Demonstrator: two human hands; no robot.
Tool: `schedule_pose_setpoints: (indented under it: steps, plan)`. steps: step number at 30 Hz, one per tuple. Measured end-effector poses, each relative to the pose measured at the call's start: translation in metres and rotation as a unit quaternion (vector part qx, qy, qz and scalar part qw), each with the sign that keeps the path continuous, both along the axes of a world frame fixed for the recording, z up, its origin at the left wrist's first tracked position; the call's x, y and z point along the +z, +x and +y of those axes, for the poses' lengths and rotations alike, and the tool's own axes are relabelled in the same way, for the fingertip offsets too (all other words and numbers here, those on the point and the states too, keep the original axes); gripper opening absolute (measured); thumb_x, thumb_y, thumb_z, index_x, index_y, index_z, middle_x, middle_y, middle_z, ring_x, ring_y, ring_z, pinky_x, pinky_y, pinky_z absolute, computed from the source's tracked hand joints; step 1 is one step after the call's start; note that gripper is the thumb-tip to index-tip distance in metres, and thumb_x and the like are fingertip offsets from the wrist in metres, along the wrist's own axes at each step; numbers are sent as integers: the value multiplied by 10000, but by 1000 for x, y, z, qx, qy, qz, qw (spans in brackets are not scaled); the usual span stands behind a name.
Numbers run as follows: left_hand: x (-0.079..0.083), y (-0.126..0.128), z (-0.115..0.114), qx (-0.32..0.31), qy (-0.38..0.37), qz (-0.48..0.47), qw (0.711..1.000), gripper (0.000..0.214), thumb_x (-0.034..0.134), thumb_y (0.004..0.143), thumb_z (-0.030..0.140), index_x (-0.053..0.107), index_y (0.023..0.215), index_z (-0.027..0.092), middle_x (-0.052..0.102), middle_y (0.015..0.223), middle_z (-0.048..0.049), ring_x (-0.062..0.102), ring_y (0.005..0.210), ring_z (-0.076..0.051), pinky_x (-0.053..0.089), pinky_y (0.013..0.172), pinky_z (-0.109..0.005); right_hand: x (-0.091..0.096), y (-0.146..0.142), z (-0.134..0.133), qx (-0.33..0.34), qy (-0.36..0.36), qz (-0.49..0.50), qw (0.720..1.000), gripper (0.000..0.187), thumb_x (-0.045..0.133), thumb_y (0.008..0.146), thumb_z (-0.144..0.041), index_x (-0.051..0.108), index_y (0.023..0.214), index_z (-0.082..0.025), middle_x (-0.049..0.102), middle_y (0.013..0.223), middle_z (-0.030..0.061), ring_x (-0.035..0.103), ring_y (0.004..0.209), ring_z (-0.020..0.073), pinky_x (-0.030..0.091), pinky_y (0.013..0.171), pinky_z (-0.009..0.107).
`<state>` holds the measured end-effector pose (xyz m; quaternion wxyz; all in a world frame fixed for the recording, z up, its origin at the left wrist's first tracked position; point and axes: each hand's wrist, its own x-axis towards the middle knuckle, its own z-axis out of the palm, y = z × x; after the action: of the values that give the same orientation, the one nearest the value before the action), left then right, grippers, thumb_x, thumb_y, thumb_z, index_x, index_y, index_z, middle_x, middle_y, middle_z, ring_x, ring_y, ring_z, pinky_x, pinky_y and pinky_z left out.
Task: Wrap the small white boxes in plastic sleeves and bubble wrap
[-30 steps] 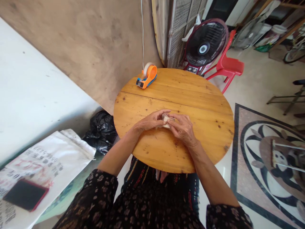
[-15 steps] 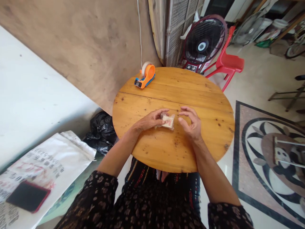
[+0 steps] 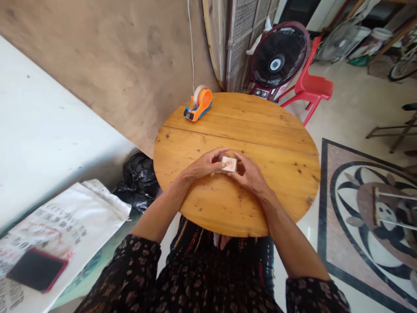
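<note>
A small cream-coloured box with red print point(image 3: 230, 164), in clear plastic wrap, is on or just above the round wooden table point(image 3: 202, 208). From the left, my left hand point(image 3: 206, 164) grips it, thumb on its top face and fingers round the far side. My right hand point(image 3: 250, 172) closes round its right end, thumb near the front corner and fingertips at the back corner. The plastic is mostly hidden under both hands.
An orange and blue tape dispenser point(image 3: 200, 103) stands at the table's far left edge. Beyond the table are a floor fan point(image 3: 276, 65) and a red chair point(image 3: 312, 87). To the left lie a black plastic bag point(image 3: 138, 178) and a phone point(image 3: 37, 269) on a white sack point(image 3: 81, 208).
My right hand has moved left, from apart and open, onto the right end of the box. The loose plastic there is now folded in. My left hand keeps its hold.
</note>
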<state>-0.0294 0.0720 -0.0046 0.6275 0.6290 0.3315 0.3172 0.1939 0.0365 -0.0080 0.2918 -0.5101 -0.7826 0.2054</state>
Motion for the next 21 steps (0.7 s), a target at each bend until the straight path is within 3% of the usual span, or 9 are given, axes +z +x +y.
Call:
schedule_pose_setpoints:
  steps: [9,17,21]
  plan:
    - [3,1,-3,43,55,47,996,545,678,870,375,589,1365,167,666,1280,-131,648,1101,-247,539,936,-383,-2,-1,0,-26,-6,14,1000,649,717,796,-456,556,1386,-239,652,1373,142,625,1231,363,489,1031,584]
    - [3,0,0,60,236,64,968,294,625,913,306,738,1155,184,676,1286,-116,631,1203,-234,486,1072,-394,-2,-2,0,1,68,19,997,532,685,839,-393,593,1339,-234,664,1352,128,604,1264,332,464,1073,558]
    - [-3,0,3,59,258,76,961,252,617,926,306,761,1108,207,692,1227,-107,651,1164,-220,512,1038,-399,-3,-1,0,1,81,16,997,438,675,859,-390,646,1268,-238,704,1285,114,632,1221,323,476,1057,545]
